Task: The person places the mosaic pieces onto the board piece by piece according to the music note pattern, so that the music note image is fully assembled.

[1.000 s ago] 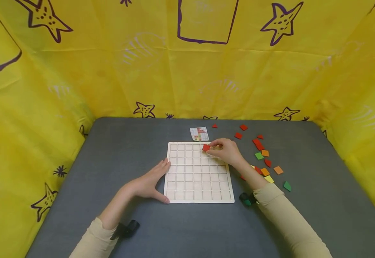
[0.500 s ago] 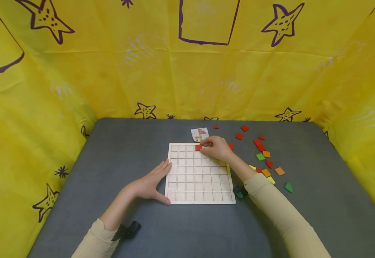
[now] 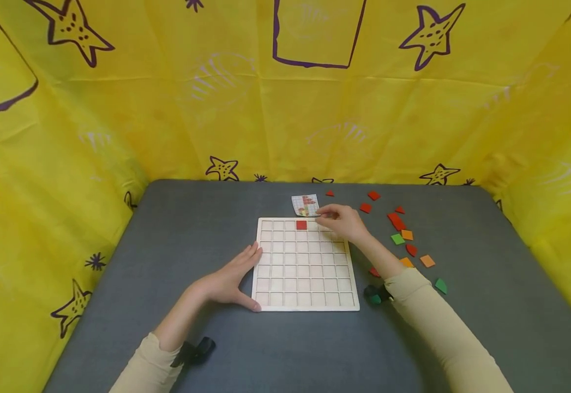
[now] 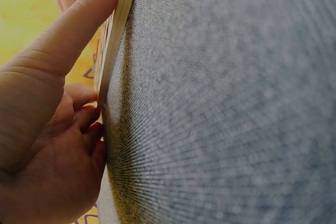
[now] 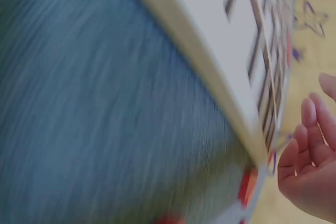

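Observation:
A pale wooden grid board (image 3: 290,284) lies flat on the dark table. One red square tile (image 3: 301,225) sits in a cell of its far row. My left hand (image 3: 226,278) rests against the board's left side, thumb at the near corner and fingers farther up the edge; the left wrist view shows the thumb (image 4: 73,30) on the board's rim. Over the far right part of the board is my right hand (image 3: 344,222), fingers loosely bent. In the right wrist view no tile shows between its fingers (image 5: 310,111).
A small printed picture card (image 3: 306,206) lies just beyond the board. Loose tiles are scattered to the right, among them a long red piece (image 3: 396,221), a green tile (image 3: 397,239), an orange tile (image 3: 427,261) and a green quarter-round (image 3: 440,286). Yellow cloth (image 3: 285,125) surrounds the table.
My right hand brought the red square tile left into a far-row cell, let go of it, and moved back right. My left hand has stayed at the board's edge.

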`<state>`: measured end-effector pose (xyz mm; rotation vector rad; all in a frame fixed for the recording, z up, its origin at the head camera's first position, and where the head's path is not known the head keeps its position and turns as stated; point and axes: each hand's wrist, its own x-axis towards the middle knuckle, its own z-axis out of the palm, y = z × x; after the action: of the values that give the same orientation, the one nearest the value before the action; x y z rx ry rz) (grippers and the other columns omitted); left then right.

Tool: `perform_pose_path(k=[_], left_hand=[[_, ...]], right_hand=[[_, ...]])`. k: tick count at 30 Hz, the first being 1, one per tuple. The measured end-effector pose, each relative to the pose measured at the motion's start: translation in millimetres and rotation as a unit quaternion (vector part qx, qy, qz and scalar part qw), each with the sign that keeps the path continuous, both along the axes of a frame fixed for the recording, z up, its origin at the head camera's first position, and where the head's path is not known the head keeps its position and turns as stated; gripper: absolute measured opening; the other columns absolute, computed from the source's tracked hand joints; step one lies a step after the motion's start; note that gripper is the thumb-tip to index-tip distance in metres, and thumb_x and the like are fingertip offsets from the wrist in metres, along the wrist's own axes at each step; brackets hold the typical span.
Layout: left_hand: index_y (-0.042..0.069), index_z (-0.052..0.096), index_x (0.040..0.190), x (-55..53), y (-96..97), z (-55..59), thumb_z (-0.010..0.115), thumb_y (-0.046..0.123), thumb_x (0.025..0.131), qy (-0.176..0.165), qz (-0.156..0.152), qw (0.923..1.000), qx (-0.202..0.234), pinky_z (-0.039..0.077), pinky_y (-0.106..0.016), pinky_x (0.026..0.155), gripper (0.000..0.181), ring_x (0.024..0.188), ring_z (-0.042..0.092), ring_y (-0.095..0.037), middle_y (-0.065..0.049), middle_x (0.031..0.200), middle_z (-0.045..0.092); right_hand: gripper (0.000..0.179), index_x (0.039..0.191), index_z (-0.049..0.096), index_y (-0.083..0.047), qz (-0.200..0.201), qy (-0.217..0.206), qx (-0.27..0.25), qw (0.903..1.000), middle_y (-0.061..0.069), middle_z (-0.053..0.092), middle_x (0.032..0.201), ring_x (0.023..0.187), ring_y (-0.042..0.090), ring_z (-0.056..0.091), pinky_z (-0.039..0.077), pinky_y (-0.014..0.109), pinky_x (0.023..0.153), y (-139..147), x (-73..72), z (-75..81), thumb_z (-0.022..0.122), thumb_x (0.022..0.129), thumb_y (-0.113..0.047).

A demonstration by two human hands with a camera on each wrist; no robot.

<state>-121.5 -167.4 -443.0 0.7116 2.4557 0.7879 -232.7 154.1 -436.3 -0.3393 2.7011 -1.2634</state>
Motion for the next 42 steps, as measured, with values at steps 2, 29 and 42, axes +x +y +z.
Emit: perform_pose_path(k=[2, 29, 42], left_hand=[[0.002, 0.01, 0.156, -0.1, -0.5, -0.4, 0.087, 0.048, 0.067, -0.001, 0.003, 1.0, 0.0, 0.013, -0.054, 0.115, 0.126, 0.148, -0.003, -0.032, -0.014, 0.163, 0.0], [0.004, 0.01, 0.156, 1.6, -0.6, -0.8, 0.088, 0.049, 0.066, 0.001, 0.008, 0.9999, 0.006, 0.013, -0.053, 0.115, 0.127, 0.148, -0.003, -0.03, -0.013, 0.163, -0.001], [0.005, 0.01, 0.156, 1.4, 1.1, -1.7, 0.087, 0.05, 0.065, -0.003, 0.009, 0.9999, 0.005, 0.013, -0.054, 0.114, 0.127, 0.149, -0.004, -0.029, -0.011, 0.163, -0.002]], right_hand=[[0.032, 0.114, 0.071, -0.01, -0.014, 0.007, -0.007, 0.9999, 0.004, 0.067, 0.094, 0.077, 0.022, 0.054, 0.042, 0.032, 0.062, 15, 2.0, 2.9, 0.071, 0.09, -0.03], [0.028, 0.097, 0.072, -0.007, -0.039, 0.046, 0.114, 0.9917, 0.005, 0.066, 0.085, 0.076, 0.021, 0.056, 0.042, 0.034, 0.07, 71, 25.1, -10.5, 0.08, 0.082, -0.029], [0.036, 0.102, 0.073, -0.01, -0.08, -0.021, -0.013, 0.9965, 0.004, 0.068, 0.089, 0.079, 0.021, 0.057, 0.045, 0.03, 0.067, 40, 18.0, -10.3, 0.08, 0.081, -0.038]])
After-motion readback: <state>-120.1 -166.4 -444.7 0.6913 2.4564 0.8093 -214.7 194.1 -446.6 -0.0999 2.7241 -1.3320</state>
